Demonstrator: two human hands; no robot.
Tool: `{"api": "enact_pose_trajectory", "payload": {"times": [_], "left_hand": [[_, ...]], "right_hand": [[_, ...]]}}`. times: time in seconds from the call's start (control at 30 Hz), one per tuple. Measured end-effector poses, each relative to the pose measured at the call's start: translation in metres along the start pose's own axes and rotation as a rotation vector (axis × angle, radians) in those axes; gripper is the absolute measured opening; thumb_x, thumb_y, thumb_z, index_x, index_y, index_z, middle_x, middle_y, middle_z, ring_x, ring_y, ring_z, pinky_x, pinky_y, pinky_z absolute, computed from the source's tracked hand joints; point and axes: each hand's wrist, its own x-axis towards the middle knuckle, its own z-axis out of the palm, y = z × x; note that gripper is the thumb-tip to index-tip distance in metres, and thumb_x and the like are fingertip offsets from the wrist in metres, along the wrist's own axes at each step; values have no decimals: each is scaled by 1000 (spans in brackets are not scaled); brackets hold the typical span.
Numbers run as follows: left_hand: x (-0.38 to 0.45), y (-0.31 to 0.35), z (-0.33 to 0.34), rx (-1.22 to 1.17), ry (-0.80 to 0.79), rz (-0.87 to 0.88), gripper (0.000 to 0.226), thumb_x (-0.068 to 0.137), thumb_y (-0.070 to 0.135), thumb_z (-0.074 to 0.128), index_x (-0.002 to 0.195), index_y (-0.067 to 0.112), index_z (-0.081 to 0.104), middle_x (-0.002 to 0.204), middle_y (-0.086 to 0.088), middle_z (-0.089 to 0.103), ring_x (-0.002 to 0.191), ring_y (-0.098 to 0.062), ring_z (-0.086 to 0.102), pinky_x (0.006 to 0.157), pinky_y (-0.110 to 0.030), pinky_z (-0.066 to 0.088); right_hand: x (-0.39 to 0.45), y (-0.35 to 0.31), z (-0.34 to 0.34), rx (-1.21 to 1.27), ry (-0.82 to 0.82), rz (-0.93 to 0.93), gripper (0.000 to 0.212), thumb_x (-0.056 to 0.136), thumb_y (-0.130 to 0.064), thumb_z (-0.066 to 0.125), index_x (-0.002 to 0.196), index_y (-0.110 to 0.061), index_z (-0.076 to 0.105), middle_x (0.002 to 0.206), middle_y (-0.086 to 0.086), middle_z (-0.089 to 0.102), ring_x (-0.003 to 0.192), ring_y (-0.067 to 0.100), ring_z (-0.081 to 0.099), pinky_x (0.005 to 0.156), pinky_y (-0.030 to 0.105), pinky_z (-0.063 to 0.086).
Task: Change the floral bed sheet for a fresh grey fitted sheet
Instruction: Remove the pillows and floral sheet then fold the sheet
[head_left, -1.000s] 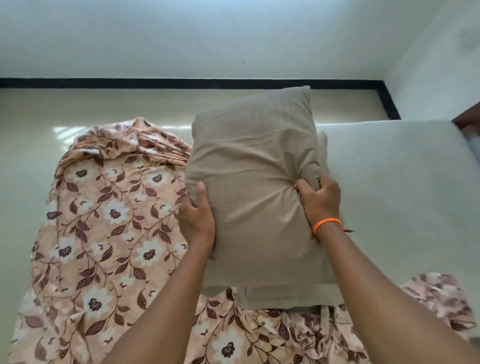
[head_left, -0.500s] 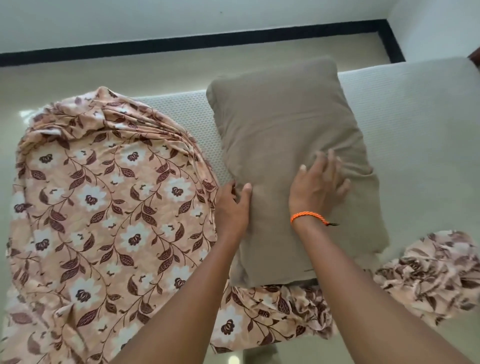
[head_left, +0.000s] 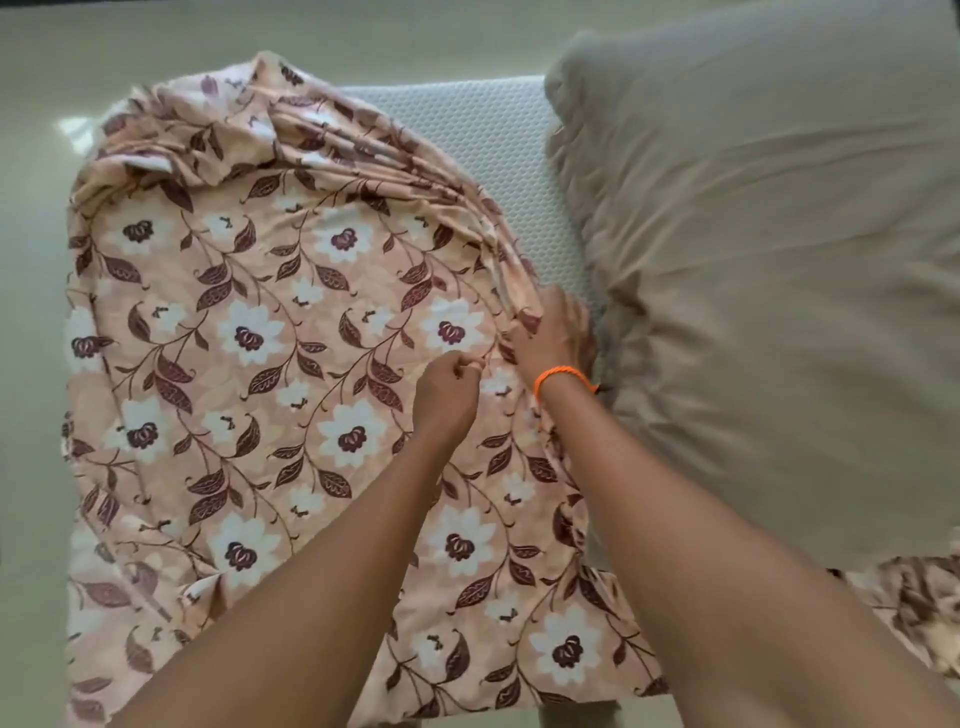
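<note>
half the mattress (head_left: 498, 140) is covered by the floral sheet (head_left: 249, 332), which is bunched over its left end and hangs toward the floor (head_left: 31, 312); bare white ticking is exposed beyond the gathered edge. that edge is gripped by the right hand (head_left: 553, 338), fingers curled into the folds just beside the tan pillow (head_left: 769, 270). a pinch of the print is held by the left hand (head_left: 449, 387), fingers closed. the stripping step is judged to be in hand. next, the cloth would need to be drawn clear of the corner. no grey sheet is seen.
</note>
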Motion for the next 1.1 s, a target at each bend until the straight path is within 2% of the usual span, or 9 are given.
{"api": "enact_pose_trajectory", "payload": {"times": [0.13, 0.3, 0.4, 0.5, 0.57, 0.7, 0.9, 0.97, 1.1], "left_hand": [[26, -35, -35, -12, 30, -23, 19, 104, 24, 55, 107, 19, 74, 94, 11, 69, 85, -5, 62, 84, -37, 53], [39, -67, -66, -73, 89, -37, 22, 106, 28, 47, 116, 23, 67, 104, 5, 70, 96, -21, 68, 90, -47, 58], [39, -72, -87, -130, 177, -50, 36, 109, 31, 45, 142, 19, 50, 130, 2, 63, 123, -26, 62, 99, -38, 50], [37, -75, -110, -210, 247, -139, 78, 107, 36, 54, 168, 16, 9, 171, -9, 28, 154, -28, 34, 121, -38, 32], [33, -83, -127, -183, 297, -205, 91, 105, 25, 58, 169, 23, -7, 176, -9, 13, 159, -30, 25, 121, -40, 31], [28, -118, -157, 2, 340, -220, 82, 103, 6, 48, 168, 36, 9, 170, -6, 35, 139, -34, 54, 101, -43, 53], [22, -159, -193, 232, 250, -154, 43, 97, 11, 44, 127, 17, 75, 122, -13, 75, 100, -35, 70, 77, -38, 54], [8, -169, -197, 298, 159, -125, 28, 87, 10, 50, 90, 13, 78, 84, -7, 71, 79, -32, 66, 62, -33, 44], [-26, -196, -192, 509, -326, -120, 15, 81, 15, 53, 70, 13, 63, 76, -2, 60, 73, -26, 63, 65, -34, 54]], "right_hand": [[17, -9, 30, 40, -93, 116, 71, 102, -30, 52, 165, -35, 19, 157, 14, 41, 141, 36, 42, 110, 50, 37], [-33, -25, 56, 287, -300, 9, 40, 101, -19, 47, 132, -18, 71, 108, 8, 71, 104, 25, 64, 81, 24, 45], [-69, -16, 76, 95, -736, -26, 34, 101, -1, 49, 114, -8, 79, 90, 6, 67, 72, 17, 60, 59, 14, 48], [-98, -14, 72, -421, -1074, -76, 12, 96, -11, 54, 92, -12, 65, 93, 5, 55, 80, 22, 47, 81, 28, 50], [-110, -25, 64, -647, -1151, -102, 6, 106, -15, 49, 104, -11, 46, 109, 4, 46, 98, 20, 41, 85, 25, 36], [-104, -56, 81, -747, -1254, -50, 26, 100, -28, 61, 119, -11, 67, 139, 12, 62, 108, 31, 60, 104, 44, 50], [-76, -118, 138, 230, -569, 172, 41, 88, -1, 49, 75, -24, 80, 77, 2, 74, 75, 27, 67, 64, 32, 55], [-77, -145, 150, 263, -383, 71, 32, 90, -10, 50, 90, -26, 78, 91, 3, 74, 86, 25, 67, 76, 33, 54], [-95, -195, 166, 347, -373, -86, 46, 86, -28, 61, 132, -21, 58, 114, 12, 62, 103, 28, 58, 92, 38, 47]]}}
